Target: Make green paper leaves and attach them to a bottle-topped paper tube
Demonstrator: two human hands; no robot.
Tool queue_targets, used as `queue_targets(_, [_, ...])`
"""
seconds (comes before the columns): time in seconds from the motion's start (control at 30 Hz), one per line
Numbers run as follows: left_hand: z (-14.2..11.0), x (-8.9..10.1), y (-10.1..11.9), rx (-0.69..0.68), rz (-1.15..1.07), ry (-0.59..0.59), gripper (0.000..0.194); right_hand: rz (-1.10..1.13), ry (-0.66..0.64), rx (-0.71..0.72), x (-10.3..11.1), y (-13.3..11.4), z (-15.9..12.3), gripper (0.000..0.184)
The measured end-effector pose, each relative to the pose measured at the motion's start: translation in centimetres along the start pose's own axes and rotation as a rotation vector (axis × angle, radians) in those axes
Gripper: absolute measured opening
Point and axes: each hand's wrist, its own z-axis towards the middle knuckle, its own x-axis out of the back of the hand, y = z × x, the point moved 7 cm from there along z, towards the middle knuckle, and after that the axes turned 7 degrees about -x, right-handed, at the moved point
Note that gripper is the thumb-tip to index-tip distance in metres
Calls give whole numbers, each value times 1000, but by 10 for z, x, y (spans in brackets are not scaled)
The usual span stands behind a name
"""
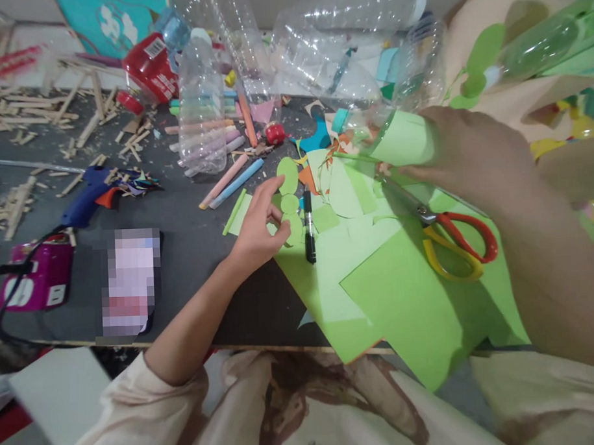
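Note:
My left hand [261, 227] rests on the table with thumb and fingers apart, at the left edge of light green paper cut-outs [290, 204], small rounded pieces lying in a column. A black marker [309, 228] lies just right of them. My right hand [452, 139] is closed on a curved piece of pale green paper [406, 137], raised over the scraps; its fingertips are partly hidden. Below that hand lie scissors [426, 215] with one red and one yellow handle loop, on green paper sheets [401, 297].
Clear plastic bottles [202, 102] and a red bottle [152, 68] stand or lie behind. Coloured sticks [237, 182] lie ahead of my left hand. A blue glue gun [86, 194], a phone [131, 280], a magenta box [38, 274] and wood sticks [44, 105] are leftward.

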Motion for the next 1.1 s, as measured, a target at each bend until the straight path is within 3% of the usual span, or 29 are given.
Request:
queue_targets(0.13, [-2,-2,0,-17,103,-37,66,20,107,158,8,-9,-51,74])
queue_targets(0.23, [-3,-3,2,-23,138,-29,70,98,116,320,-3,-14,-86,63])
queue_targets(0.33, [-4,-4,4,-31,128,-34,72,146,135,346,-13,-14,-104,60])
queue_targets(0.53, [-5,-2,9,-80,20,-54,65,186,67,402,-28,-23,-110,55])
queue_targets(0.93, [-6,-6,17,-131,-38,-137,62,218,110,454,-24,-31,-113,52])
queue_targets(1.1, [-5,-7,27,-223,-29,-150,60,221,109,461,-23,-33,-114,50])
